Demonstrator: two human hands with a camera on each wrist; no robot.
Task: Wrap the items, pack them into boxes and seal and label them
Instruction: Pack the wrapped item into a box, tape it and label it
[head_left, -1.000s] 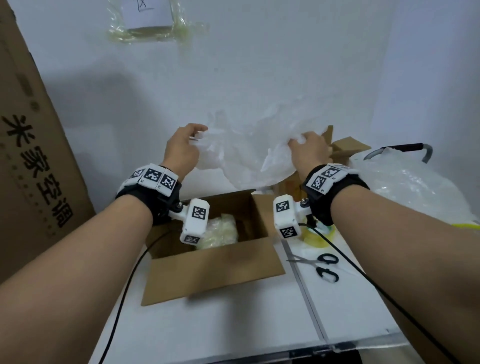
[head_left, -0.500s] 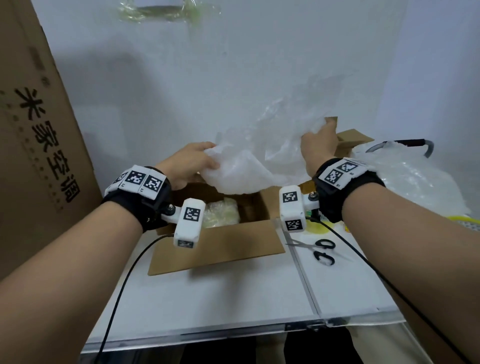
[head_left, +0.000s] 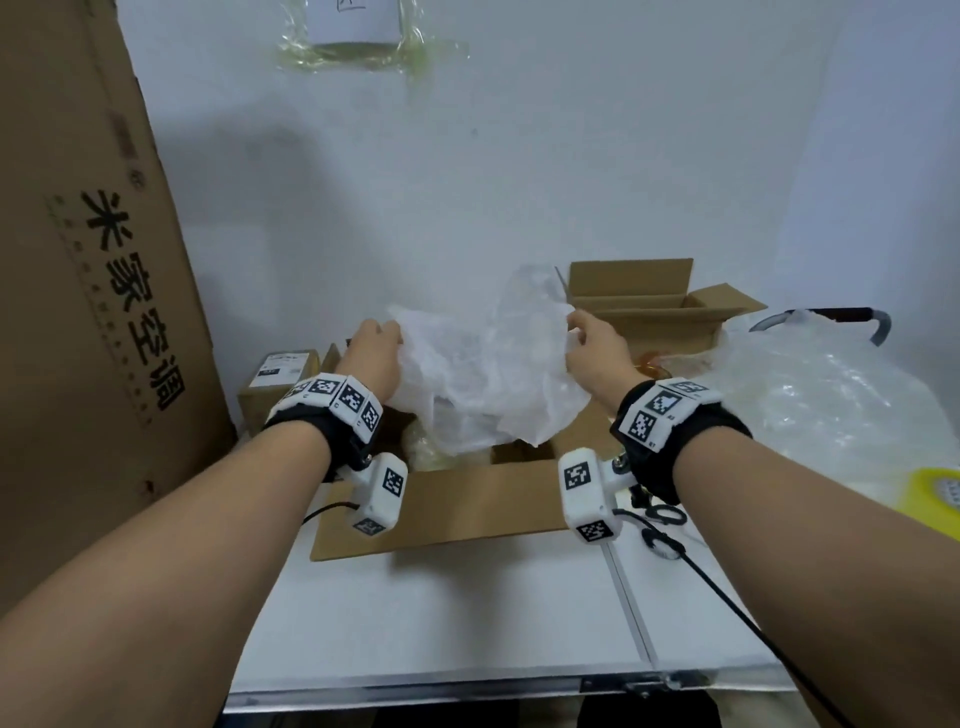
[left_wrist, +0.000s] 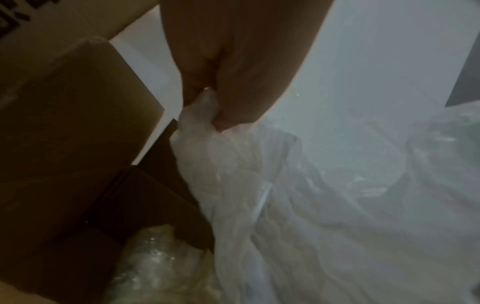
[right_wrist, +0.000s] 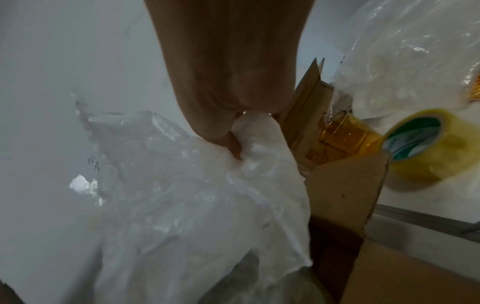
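From the head view, two hands hold up a crumpled white plastic sheet (head_left: 483, 384) over an open cardboard box (head_left: 441, 512) on a white table (head_left: 467, 623). The left hand (head_left: 371, 358) grabs the sheet's left edge with bent fingers. The right hand (head_left: 597, 353) grabs the right edge the same way. The sheet hides most of the inside of the box. A second open box (head_left: 649, 306) stands farther back on the right. A small closed box with a label (head_left: 280, 382) sits at the back left, beside a very big brown carton (head_left: 88, 312). A heap of clear bubble wrap (head_left: 831, 405) lies on the right, and black-handled scissors (head_left: 660, 530) peek out by the right wrist.

The left wrist view shows what the head view cannot. The left hand (left_wrist: 233, 82) pinches a bunched corner of the sheet (left_wrist: 298, 205) tight between thumb and fingers. Down in the box (left_wrist: 78, 144) lies a wrapped bundle (left_wrist: 161, 267), shiny with bubble wrap. The sheet hangs just beside it.

The right wrist view shows the right hand (right_wrist: 233, 82) with thumb and fingers squeezed on a fold of the sheet (right_wrist: 194, 195). Here the things behind the box flap (right_wrist: 345, 191) show up well: a yellow tape roll (right_wrist: 426, 148) lying on the table, and an amber see-through cup (right_wrist: 348, 131) on its side, touching the roll. The bubble wrap (right_wrist: 402, 61) rises behind them.
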